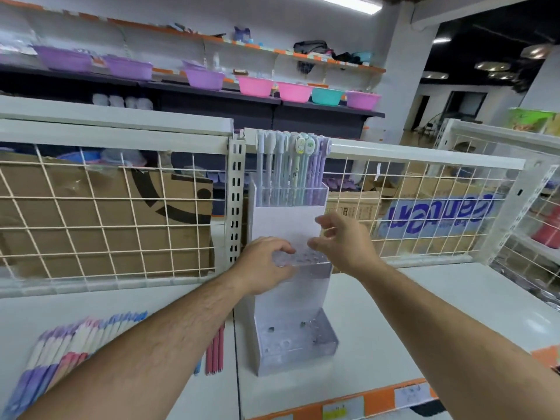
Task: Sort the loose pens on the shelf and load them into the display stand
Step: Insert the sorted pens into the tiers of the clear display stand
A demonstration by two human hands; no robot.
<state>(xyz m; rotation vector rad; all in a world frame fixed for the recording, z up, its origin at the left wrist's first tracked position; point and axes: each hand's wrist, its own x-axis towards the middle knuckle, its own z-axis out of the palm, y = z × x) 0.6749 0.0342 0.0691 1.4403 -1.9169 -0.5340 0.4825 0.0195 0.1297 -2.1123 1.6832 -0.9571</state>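
Observation:
A clear tiered display stand [291, 298] stands upright on the white shelf [424, 313]. Its top tier holds several pastel pens [291, 165]; the middle tier [306, 257] and bottom tier [297, 338] show bare holes. My left hand [263, 265] grips the left end of the middle tier, fingers curled over its edge. My right hand [342, 241] hovers at that tier's right end with fingers spread and holds nothing. Loose pens [60, 350] lie in a sorted row at the lower left of the shelf, and three pink pens [215, 350] lie next to the stand.
A white wire-grid back panel [121, 213] runs behind the stand, with cardboard boxes [106, 213] beyond it. Coloured plastic bowls [257, 86] line the far wall shelves. The shelf's front edge carries an orange price strip [378, 401].

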